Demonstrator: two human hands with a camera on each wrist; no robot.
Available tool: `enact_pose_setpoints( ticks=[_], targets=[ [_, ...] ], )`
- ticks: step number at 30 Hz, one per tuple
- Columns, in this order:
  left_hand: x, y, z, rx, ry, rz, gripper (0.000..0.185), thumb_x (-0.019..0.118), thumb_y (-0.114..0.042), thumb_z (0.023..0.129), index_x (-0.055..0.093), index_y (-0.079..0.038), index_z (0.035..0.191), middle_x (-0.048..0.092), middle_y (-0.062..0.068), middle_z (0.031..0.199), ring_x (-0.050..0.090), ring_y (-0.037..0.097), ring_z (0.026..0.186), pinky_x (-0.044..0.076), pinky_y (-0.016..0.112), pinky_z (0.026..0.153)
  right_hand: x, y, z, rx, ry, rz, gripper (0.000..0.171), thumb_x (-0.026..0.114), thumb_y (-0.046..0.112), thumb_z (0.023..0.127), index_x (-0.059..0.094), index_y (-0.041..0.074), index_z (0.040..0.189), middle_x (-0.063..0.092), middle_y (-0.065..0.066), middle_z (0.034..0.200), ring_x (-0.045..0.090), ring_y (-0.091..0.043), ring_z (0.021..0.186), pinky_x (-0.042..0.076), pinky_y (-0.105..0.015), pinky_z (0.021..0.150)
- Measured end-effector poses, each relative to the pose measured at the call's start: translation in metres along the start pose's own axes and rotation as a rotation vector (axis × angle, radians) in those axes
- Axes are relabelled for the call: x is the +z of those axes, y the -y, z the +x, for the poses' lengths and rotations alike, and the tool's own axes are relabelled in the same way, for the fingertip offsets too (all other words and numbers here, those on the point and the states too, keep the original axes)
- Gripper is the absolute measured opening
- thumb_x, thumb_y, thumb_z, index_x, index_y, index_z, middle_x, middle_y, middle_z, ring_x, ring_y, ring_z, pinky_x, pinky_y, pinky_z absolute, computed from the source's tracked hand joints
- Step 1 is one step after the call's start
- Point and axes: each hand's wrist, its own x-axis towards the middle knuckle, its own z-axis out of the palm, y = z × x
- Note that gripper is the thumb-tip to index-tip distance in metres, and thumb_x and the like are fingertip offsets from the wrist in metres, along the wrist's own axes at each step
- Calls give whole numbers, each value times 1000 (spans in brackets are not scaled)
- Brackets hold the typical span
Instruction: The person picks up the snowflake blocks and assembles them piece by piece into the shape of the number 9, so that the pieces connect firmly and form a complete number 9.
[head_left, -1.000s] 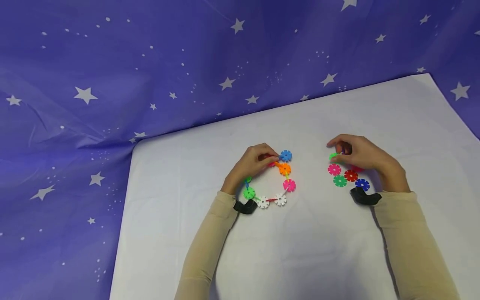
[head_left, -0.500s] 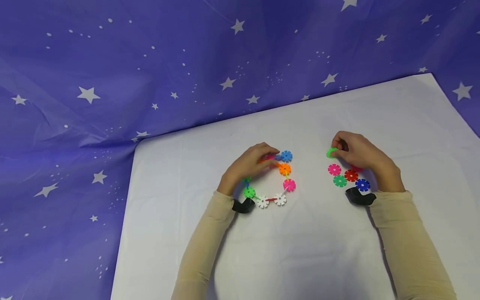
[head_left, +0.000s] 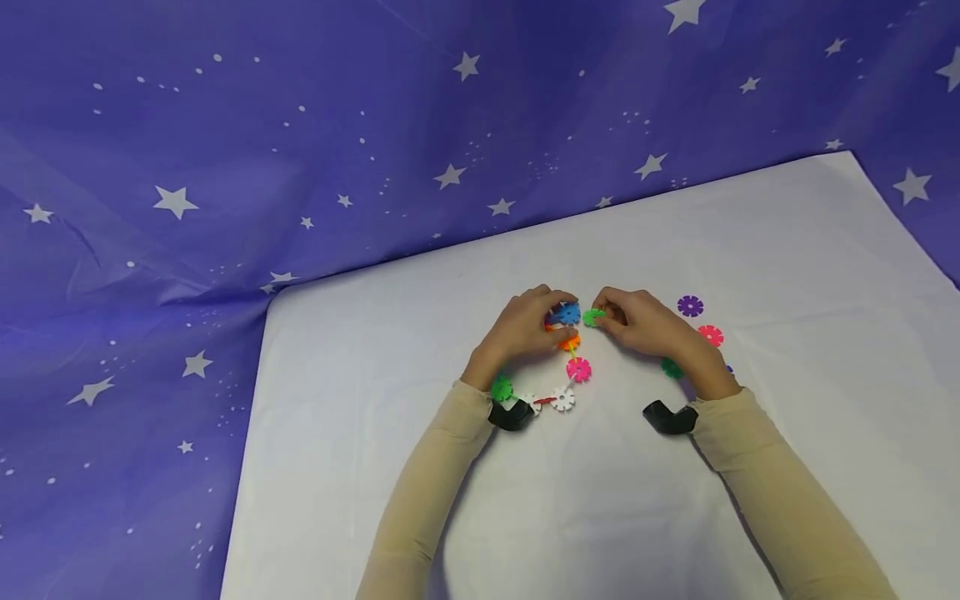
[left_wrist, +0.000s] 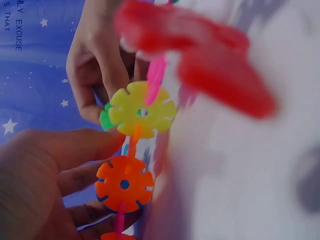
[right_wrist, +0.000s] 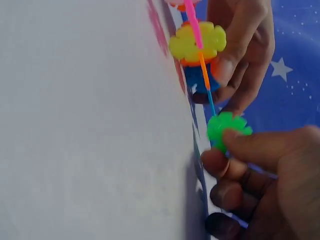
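Observation:
In the head view my left hand (head_left: 525, 327) holds the end of a chain of notched plastic discs. Its fingers lie by a blue disc (head_left: 569, 313) and its thumb by an orange disc (head_left: 572, 342). The chain curves round through a pink disc (head_left: 579, 370), white discs and a green one (head_left: 502, 388). My right hand (head_left: 639, 323) pinches a bright green notched disc (right_wrist: 227, 131) between thumb and fingers, close beside the blue one. A yellow disc (left_wrist: 142, 110) in the chain stands near my left thumb in the left wrist view.
Loose discs lie right of my right hand: a purple one (head_left: 690, 306), a pink one (head_left: 710, 336) and a dark green one (head_left: 672, 368), partly covered by the forearm. A white cloth (head_left: 585, 517) covers the table. Behind it hangs a blue star-patterned curtain (head_left: 360, 108).
My right hand has carried the green disc left from the loose pile to the blue disc. My left hand has shifted slightly right over the chain's end, and the purple disc is uncovered.

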Motion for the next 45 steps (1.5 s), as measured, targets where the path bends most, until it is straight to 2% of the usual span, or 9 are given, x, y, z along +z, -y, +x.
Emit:
enact_pose_setpoints(
  ticks=[4, 7, 10, 15, 22, 31, 37, 42, 45],
  targets=[
    [4, -3, 0, -2, -20, -14, 50, 66, -35, 92, 56, -17, 137, 61, 3, 122, 55, 16, 109, 42, 36, 99, 3, 1, 1, 18, -35, -32, 9, 63, 10, 95, 62, 5, 102, 53, -3, 72, 45, -16, 63, 38, -29, 59],
    [7, -2, -1, -9, -29, -73, 48, 65, -33, 93, 56, -15, 136, 62, 3, 123, 56, 15, 109, 43, 33, 99, 6, 2, 3, 9, -50, -54, 10, 64, 9, 94, 62, 4, 102, 53, -3, 71, 45, -16, 62, 39, -29, 59],
    [10, 1, -2, -21, -45, -142, 48, 67, -31, 92, 57, -12, 135, 63, 4, 119, 57, 15, 105, 46, 29, 95, 10, 3, 4, -7, -52, -65, 12, 65, 8, 93, 63, 3, 103, 53, -3, 70, 46, -16, 62, 40, -30, 59],
    [10, 4, -2, 5, -71, -206, 47, 70, -31, 91, 59, -9, 131, 66, 4, 112, 58, 13, 97, 48, 26, 89, 11, 4, 4, -2, -68, -72, 11, 66, 8, 92, 63, 3, 102, 55, -3, 70, 47, -16, 62, 41, -31, 60],
    [8, 3, -1, 1, -65, -213, 44, 71, -29, 90, 62, -8, 128, 67, 4, 115, 59, 12, 99, 48, 24, 90, 10, 5, 2, -12, -65, -83, 8, 66, 7, 91, 63, 4, 97, 58, -4, 72, 48, -16, 63, 43, -31, 61],
    [11, 1, 2, -4, -53, -176, 43, 71, -26, 90, 64, -6, 127, 68, 5, 115, 60, 11, 97, 48, 22, 88, 17, 8, 3, -65, -90, -149, 5, 66, 6, 89, 63, 3, 92, 60, -3, 71, 48, -15, 62, 42, -31, 60],
    [9, 2, 1, -11, -45, -190, 44, 73, -26, 89, 65, -6, 127, 69, 4, 118, 61, 9, 98, 48, 21, 88, 22, 12, 4, -107, -122, -165, 7, 65, 7, 91, 62, 2, 87, 59, -2, 68, 47, -15, 60, 40, -30, 58],
    [7, 2, -1, -25, -25, -190, 46, 72, -28, 90, 62, -6, 129, 67, 4, 113, 58, 11, 95, 47, 21, 86, 23, 13, 6, -87, -133, -153, 7, 67, 8, 92, 65, 2, 94, 62, -4, 72, 50, -15, 63, 42, -31, 61],
    [3, 3, -4, -24, 7, -149, 51, 72, -32, 90, 59, -8, 133, 63, 4, 112, 56, 14, 97, 46, 24, 88, 18, 11, 6, -68, -108, -127, 13, 68, 11, 92, 65, 3, 101, 61, -4, 74, 50, -16, 64, 43, -32, 62]
  ],
)
